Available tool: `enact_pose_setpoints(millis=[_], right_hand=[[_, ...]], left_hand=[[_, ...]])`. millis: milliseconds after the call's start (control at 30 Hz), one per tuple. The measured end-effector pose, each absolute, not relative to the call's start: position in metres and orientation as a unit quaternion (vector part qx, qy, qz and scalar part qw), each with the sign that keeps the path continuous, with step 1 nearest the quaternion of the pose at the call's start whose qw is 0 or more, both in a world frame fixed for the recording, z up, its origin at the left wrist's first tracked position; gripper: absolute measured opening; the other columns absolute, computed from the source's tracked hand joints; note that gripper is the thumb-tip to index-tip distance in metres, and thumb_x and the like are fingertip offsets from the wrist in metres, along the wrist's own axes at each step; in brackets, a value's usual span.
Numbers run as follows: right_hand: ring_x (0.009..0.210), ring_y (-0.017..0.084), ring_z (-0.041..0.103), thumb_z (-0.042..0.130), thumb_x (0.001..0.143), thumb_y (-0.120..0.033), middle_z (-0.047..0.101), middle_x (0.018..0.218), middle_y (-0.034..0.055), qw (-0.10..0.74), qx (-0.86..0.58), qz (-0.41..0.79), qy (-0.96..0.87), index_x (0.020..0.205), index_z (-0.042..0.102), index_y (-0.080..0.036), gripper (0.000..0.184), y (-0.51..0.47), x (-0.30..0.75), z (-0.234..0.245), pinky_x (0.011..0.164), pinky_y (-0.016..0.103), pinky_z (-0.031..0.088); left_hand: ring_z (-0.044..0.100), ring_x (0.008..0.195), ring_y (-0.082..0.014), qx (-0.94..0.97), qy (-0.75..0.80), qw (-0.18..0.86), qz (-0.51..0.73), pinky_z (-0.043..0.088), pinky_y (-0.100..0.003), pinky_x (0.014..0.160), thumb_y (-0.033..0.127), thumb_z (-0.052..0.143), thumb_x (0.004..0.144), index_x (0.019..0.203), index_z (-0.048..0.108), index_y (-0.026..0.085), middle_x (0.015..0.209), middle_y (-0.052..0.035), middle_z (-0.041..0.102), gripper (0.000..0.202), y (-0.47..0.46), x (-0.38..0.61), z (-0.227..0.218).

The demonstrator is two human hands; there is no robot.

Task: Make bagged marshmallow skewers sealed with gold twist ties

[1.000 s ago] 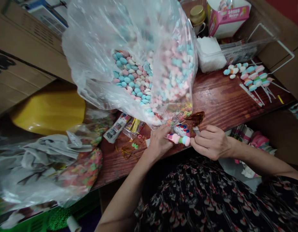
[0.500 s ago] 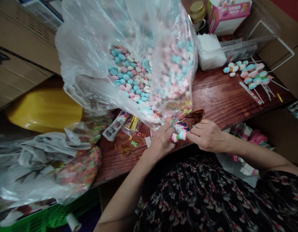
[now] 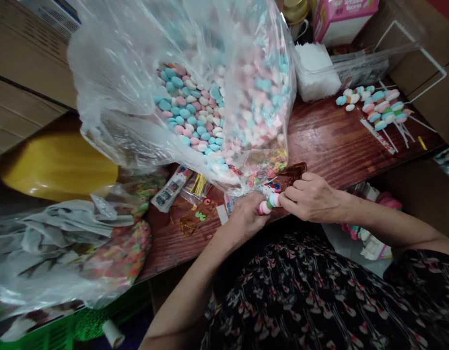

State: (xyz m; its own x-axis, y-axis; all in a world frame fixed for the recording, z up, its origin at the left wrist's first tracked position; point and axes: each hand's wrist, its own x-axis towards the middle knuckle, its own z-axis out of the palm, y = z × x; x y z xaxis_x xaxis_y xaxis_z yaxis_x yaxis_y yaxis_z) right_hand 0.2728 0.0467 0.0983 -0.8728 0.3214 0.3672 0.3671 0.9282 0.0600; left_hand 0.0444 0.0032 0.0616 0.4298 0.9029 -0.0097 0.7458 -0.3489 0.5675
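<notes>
My left hand (image 3: pixel 248 218) and my right hand (image 3: pixel 311 198) meet at the near edge of a dark wooden table (image 3: pixel 330 141). Both pinch a short candy skewer (image 3: pixel 268 203) with pink, green and pale blue pieces on it. A printed clear wrapper (image 3: pixel 270 187) and a crumpled brown foil piece (image 3: pixel 292 172) lie just behind the fingers. A large clear plastic bag (image 3: pixel 195 87) full of pink, blue and white candies stands right behind my hands.
Finished candy skewers (image 3: pixel 379 107) lie at the far right. A white tub (image 3: pixel 317 72) and a pink box (image 3: pixel 341 19) stand behind them. Another bag of coloured ring candies (image 3: pixel 111 253) and a yellow object (image 3: pixel 60 165) sit left. Cardboard boxes (image 3: pixel 24 87) line the left.
My hands have drawn closer together around the candy skewer, and the right hand has shifted slightly left and up. The view has drifted a little.
</notes>
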Motion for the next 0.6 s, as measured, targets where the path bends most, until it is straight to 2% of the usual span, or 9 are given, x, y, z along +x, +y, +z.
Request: enact_pose_setpoints(millis=[133,233,300,367,433,500,600], right_hand=[[0.064,0.014,0.039,0.047,0.093,-0.013,0.056,0.068,0.0025,0.188,-0.166,-0.063,-0.966,0.081,0.06,-0.015,0.017,0.041,0.268,0.101,0.064,0.033,0.018],[0.064,0.013,0.04,0.046,0.094,-0.015,0.057,0.068,0.002,0.207,-0.155,-0.043,-0.965,0.081,0.06,-0.015,0.019,0.044,0.266,0.098,0.064,0.033,0.018],[0.064,0.013,0.04,0.046,0.094,-0.016,0.058,0.068,0.0013,0.225,-0.157,-0.037,-0.961,0.082,0.062,-0.016,0.02,0.049,0.267,0.093,0.064,0.033,0.019],[0.064,0.013,0.039,0.045,0.094,-0.016,0.057,0.067,0.0005,0.241,-0.174,-0.038,-0.954,0.083,0.063,-0.016,0.021,0.054,0.268,0.087,0.063,0.032,0.019],[0.062,0.013,0.039,0.045,0.092,-0.015,0.057,0.066,0.0,0.253,-0.199,-0.042,-0.946,0.084,0.064,-0.017,0.021,0.057,0.269,0.08,0.063,0.032,0.02],[0.062,0.013,0.038,0.046,0.091,-0.014,0.057,0.065,0.0,0.26,-0.224,-0.042,-0.938,0.083,0.065,-0.017,0.02,0.057,0.269,0.073,0.062,0.032,0.02],[0.062,0.014,0.039,0.047,0.091,-0.015,0.058,0.065,0.0006,0.27,-0.24,-0.037,-0.932,0.083,0.065,-0.016,0.02,0.053,0.267,0.065,0.062,0.032,0.021]], left_hand=[[0.049,0.062,-0.0135,0.807,0.523,0.237,0.141,0.031,-0.027,0.056,0.028,0.061,0.082,0.073,0.054,0.018,0.07,-0.0004,0.058,0.015,0.002,0.05,0.055],[0.052,0.067,-0.0164,0.819,0.522,0.206,0.123,0.036,-0.029,0.06,0.029,0.06,0.083,0.078,0.057,0.019,0.073,-0.0026,0.061,0.012,0.002,0.049,0.056],[0.057,0.079,-0.0216,0.832,0.522,0.15,0.114,0.04,-0.032,0.069,0.032,0.064,0.081,0.094,0.06,0.018,0.087,-0.0069,0.066,0.019,0.001,0.044,0.062],[0.058,0.093,-0.0281,0.837,0.532,0.075,0.102,0.042,-0.038,0.076,0.034,0.068,0.077,0.116,0.056,0.017,0.104,-0.0124,0.066,0.044,0.0,0.037,0.07],[0.057,0.097,-0.0312,0.834,0.546,0.018,0.077,0.041,-0.04,0.076,0.032,0.068,0.077,0.124,0.052,0.015,0.108,-0.015,0.065,0.053,-0.003,0.029,0.073],[0.059,0.09,-0.0299,0.827,0.56,-0.005,0.046,0.041,-0.039,0.073,0.026,0.064,0.079,0.117,0.056,0.015,0.1,-0.0138,0.065,0.04,-0.005,0.023,0.071],[0.059,0.082,-0.0262,0.826,0.562,0.022,0.037,0.041,-0.037,0.07,0.021,0.057,0.082,0.103,0.058,0.017,0.089,-0.0103,0.064,0.021,-0.006,0.019,0.06]])
